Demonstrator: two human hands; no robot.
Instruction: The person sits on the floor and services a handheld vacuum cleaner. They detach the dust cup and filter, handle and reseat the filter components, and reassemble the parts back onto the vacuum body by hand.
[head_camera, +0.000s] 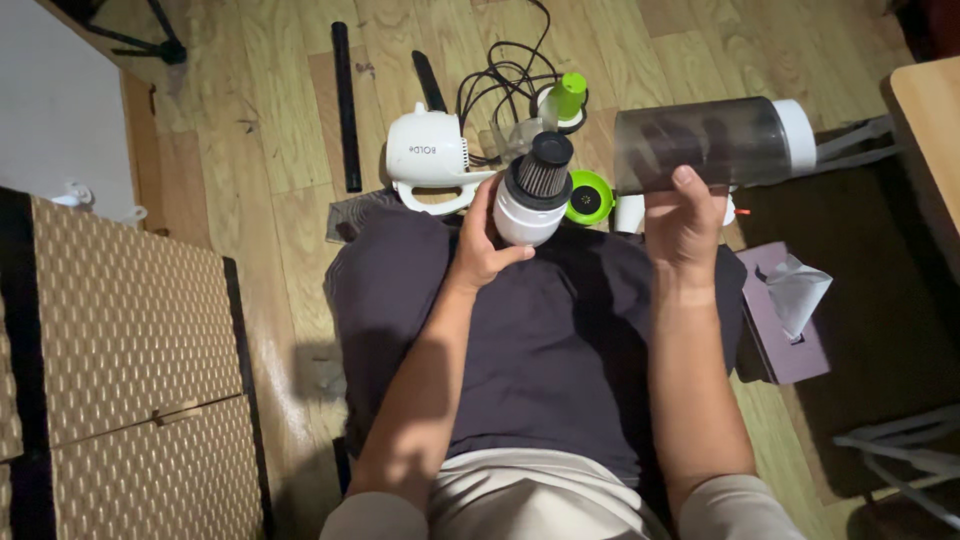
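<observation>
The left hand (482, 240) is wrapped around a round filter (535, 190). The fingers are closed on its white bottom part, and the dark ridged top points up and away, so the ridges are easy to look at. The left arm is bent and comes up from the lap.

The right hand (683, 222) is clamped on a see-through dust cup (700, 143). The cup lies sideways, with its white cap to the right and its open end near the filter. The thumb sits on the near side of the cup and the fingers go behind it. The right arm reaches straight up from the lap. Both things are held in the air above a dark cloth (560, 340) spread over the knees, which I think is there to catch dirt.

On the wooden floor (280, 120) past the hands lies a white vacuum body (428, 155) with a black cord (500, 75). Near it are a green cap (570, 95), a green ring (590, 197) and a black tube (346, 105). A purple tissue box (785, 320) sits on the right. A woven box (130, 330) stands on the left.
</observation>
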